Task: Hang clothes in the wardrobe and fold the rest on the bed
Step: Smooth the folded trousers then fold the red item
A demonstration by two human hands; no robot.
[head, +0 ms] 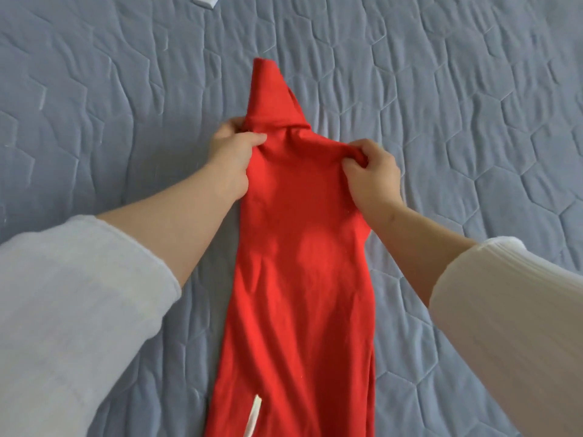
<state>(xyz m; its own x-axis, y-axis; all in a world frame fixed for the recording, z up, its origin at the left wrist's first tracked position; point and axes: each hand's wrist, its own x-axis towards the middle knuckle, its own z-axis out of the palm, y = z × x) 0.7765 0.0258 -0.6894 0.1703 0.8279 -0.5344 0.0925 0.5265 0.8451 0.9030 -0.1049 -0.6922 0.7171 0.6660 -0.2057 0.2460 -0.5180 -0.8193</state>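
A long red garment (pixel 299 263) lies lengthwise on the grey-blue quilted bed (pixel 457 121), running from the bottom edge of the view up to a narrow folded end at the top. My left hand (pixel 232 156) pinches the cloth at its left edge, thumb on top. My right hand (pixel 372 171) grips a bunched fold at the right edge, level with the left hand. Between the hands the fabric is gathered into a ridge. A white strip (pixel 252 414) shows on the garment near the bottom edge.
A white object (pixel 206 0) lies on the bed at the top edge of the view, cut off by the frame. The quilted cover spreads out on both sides of the garment.
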